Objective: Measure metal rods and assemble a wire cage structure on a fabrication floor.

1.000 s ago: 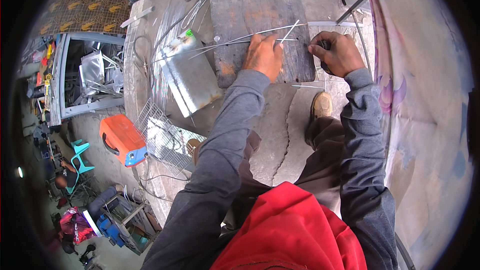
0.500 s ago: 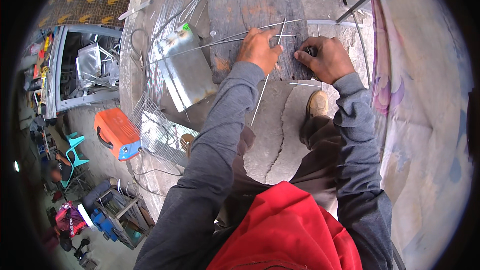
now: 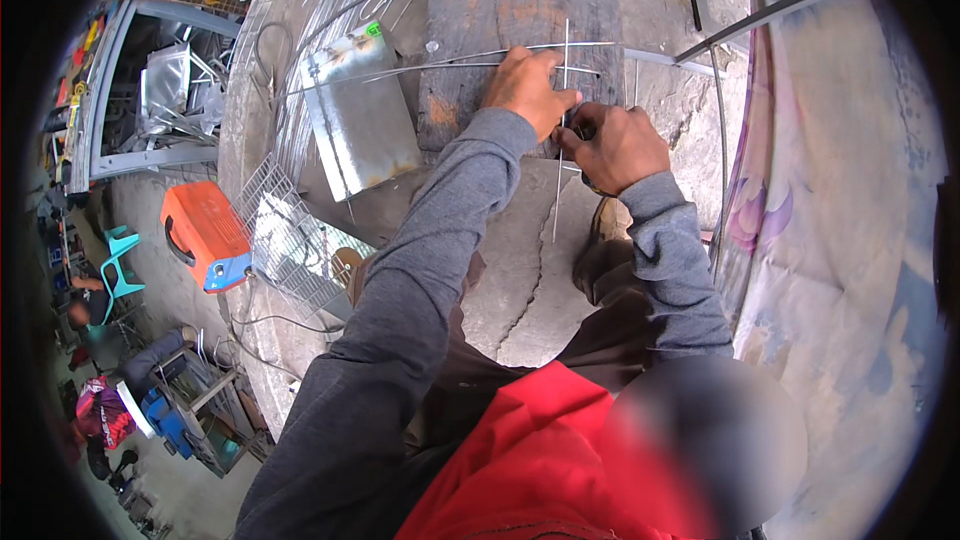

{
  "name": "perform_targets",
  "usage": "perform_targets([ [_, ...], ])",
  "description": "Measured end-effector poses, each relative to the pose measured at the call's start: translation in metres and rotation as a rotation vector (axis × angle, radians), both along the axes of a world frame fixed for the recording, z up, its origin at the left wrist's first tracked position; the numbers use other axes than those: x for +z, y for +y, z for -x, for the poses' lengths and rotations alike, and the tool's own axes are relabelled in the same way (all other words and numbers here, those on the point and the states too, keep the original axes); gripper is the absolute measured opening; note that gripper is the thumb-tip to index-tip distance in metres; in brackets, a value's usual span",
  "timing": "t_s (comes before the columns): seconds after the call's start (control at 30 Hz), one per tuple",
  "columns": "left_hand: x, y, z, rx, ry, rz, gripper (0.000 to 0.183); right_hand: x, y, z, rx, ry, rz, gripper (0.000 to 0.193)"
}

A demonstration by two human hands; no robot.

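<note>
My left hand (image 3: 527, 92) is closed over thin metal rods on a weathered wooden board (image 3: 520, 0). Its fingers press down on two long rods (image 3: 420, 67) lying roughly left to right, while its thumb touches an upright-running thin rod (image 3: 557, 210) that crosses them and sticks out past the board's near edge. Close beside it, my right hand (image 3: 625, 148) is curled, with its thumb and fingertips against that crossing rod. Something small and dark shows inside its fingers, too hidden to name.
Left of the board lie a shiny sheet-metal box piece (image 3: 360, 120), a bundle of thin rods (image 3: 325, 25) and a wire mesh (image 3: 290, 240). An orange and blue machine (image 3: 205, 235) with a cable stands farther left. A metal bar (image 3: 780, 12) slants by the hanging cloth (image 3: 830, 240) at right.
My right hand has moved left, from beside the crossing rod onto it. That rod now runs straighter toward me. The whole view has shifted slightly.
</note>
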State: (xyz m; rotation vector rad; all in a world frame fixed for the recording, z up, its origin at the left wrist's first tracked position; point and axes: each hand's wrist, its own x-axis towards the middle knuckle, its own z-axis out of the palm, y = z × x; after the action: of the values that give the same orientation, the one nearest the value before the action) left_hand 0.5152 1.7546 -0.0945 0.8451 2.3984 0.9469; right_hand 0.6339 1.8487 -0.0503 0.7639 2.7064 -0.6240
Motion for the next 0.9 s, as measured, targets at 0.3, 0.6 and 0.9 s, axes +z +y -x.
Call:
perform_targets([
  [0.3, 0.000, 0.001, -0.003, -0.005, 0.079, 0.013, 0.040, -0.006, -0.001, -0.002, -0.078, 0.095, -0.027, 0.035],
  [0.6, 0.011, -0.006, 0.006, -0.001, 0.256, 0.104, 0.018, -0.001, 0.008, -0.003, -0.072, -0.006, -0.147, 0.038],
  [0.9, -0.002, -0.005, 0.018, 0.035, 0.426, -0.046, 0.011, -0.008, 0.015, -0.010, -0.094, 0.062, -0.141, 0.037],
])
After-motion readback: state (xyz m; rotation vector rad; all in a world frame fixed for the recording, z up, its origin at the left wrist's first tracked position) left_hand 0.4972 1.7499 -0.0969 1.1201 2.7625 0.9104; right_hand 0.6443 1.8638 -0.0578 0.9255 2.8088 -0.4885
